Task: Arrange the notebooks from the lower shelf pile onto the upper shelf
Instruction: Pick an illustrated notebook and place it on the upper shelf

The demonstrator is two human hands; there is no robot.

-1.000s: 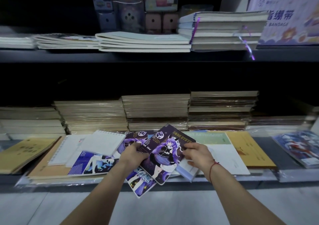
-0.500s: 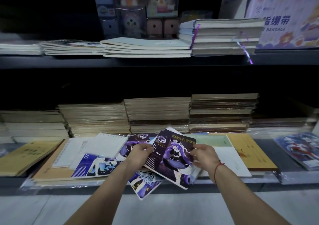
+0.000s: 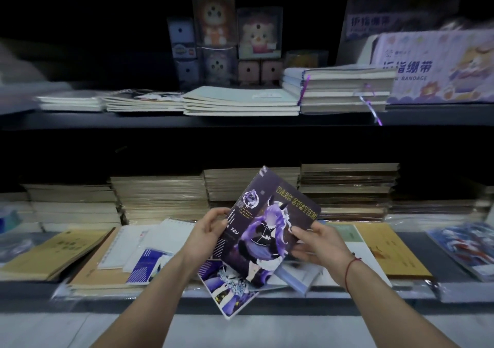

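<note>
So the purple notebook (image 3: 270, 227) is up off the lower shelf pile (image 3: 230, 286) now, tilted between both hands. Left hand (image 3: 209, 231) pinches its left edge, right hand (image 3: 314, 242) grips the lower right corner. A moment ago it sat low on the loose covers; now it's clear of them, with the upper shelf (image 3: 187, 120) well above the fingertips.

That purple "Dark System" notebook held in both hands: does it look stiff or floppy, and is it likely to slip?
The purple notebook looks thin and probably light. Its cover stays flat though the left hand and right hand hold only its side edges, so it is likely fairly stiff. The cover seems glossy, so it may slide off when set on another notebook.
</note>
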